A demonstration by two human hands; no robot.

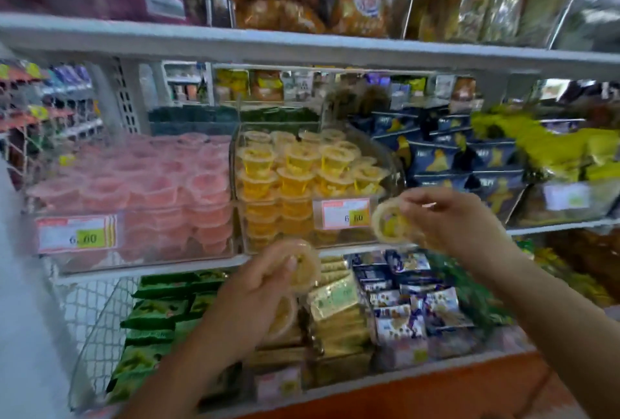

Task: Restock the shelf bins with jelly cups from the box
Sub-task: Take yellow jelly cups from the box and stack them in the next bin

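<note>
A clear shelf bin point(392, 163) holds stacked yellow jelly cups point(298, 163). To its left a second clear bin point(43, 261) is packed with pink jelly cups point(161, 190). My right hand point(449, 217) pinches one yellow jelly cup point(391, 222) just in front of the yellow bin's lower right corner. Lower down, my left hand point(258, 291) grips yellow jelly cups point(303, 266), one near the thumb and another point(281, 316) under the palm, below the yellow bin. The box is out of view.
Price tags point(345, 214) hang on both bin fronts. Blue snack bags point(446, 153) and yellow-green bags point(553, 147) fill the shelf to the right. Below are green packets point(157, 311), gold packets point(335, 311) and blue-white packets point(409, 298). A shelf board point(302, 46) runs overhead.
</note>
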